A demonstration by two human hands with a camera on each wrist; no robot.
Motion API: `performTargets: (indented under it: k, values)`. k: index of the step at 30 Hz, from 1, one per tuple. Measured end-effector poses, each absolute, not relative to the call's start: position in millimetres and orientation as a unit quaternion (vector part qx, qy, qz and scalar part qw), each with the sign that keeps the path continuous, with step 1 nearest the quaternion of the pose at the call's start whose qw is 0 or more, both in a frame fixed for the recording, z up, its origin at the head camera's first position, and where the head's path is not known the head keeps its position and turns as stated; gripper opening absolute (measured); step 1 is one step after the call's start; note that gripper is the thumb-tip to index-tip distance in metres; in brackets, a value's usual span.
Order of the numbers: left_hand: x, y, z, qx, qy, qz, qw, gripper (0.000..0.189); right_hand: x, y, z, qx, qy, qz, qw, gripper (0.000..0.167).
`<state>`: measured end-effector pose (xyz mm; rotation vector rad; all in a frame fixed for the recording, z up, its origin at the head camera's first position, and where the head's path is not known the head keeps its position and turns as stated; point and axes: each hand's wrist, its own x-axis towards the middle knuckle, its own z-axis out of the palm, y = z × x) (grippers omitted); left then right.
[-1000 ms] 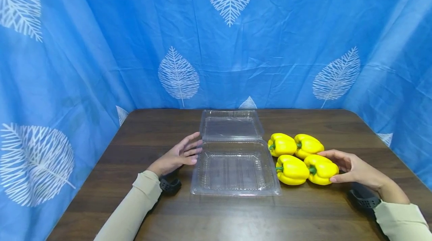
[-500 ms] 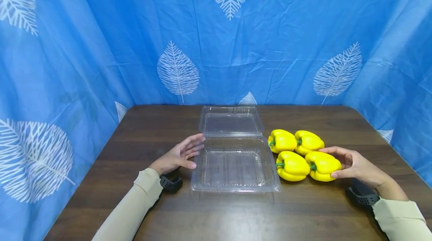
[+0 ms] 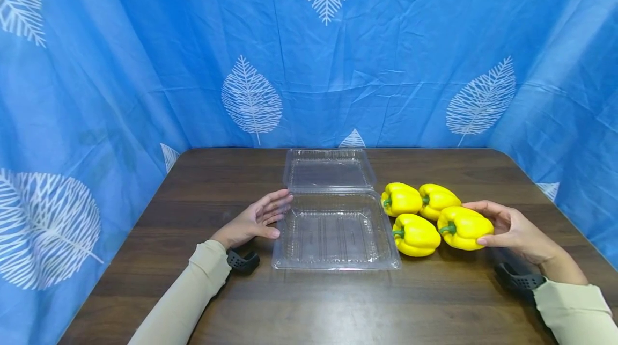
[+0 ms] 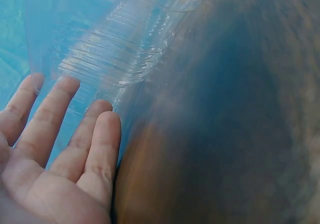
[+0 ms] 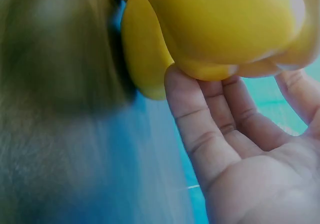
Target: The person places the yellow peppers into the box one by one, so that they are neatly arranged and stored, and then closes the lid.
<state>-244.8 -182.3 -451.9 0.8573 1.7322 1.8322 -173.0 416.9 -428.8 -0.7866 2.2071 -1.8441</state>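
Observation:
My right hand point(image 3: 514, 229) grips a yellow bell pepper point(image 3: 465, 228) at its right end, thumb in front and fingers behind. In the right wrist view that held bell pepper point(image 5: 225, 24) fills the top, the fingertips against its underside. To its left on the table lie three more yellow bell peppers point(image 3: 416, 235), one in front and two behind. My left hand point(image 3: 253, 220) is at the left rim of a clear plastic clamshell container point(image 3: 333, 267), fingers straight. In the left wrist view its fingertips meet the clear wall point(image 4: 115, 64). The container's lid point(image 3: 328, 170) is folded back, away from me.
A dark wood table point(image 3: 309, 307) bears everything. A blue curtain with white leaf prints point(image 3: 251, 101) hangs around its back and sides. A black band point(image 3: 519, 276) sits at my right wrist and another black band point(image 3: 243, 262) at the left.
The right hand has taken hold of the nearest right bell pepper and shifted it slightly right and up, apart from its front neighbour. My left hand stays at the container's rim.

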Motion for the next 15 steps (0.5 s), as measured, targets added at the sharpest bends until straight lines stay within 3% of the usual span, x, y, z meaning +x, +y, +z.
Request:
performTargets:
  k: [15]
  values:
    - [-245, -179, -450, 0.302, 0.63, 0.674, 0.238, 0.107, -169, 392, -409, -0.232, 0.777, -0.585, 0.004, 0.069]
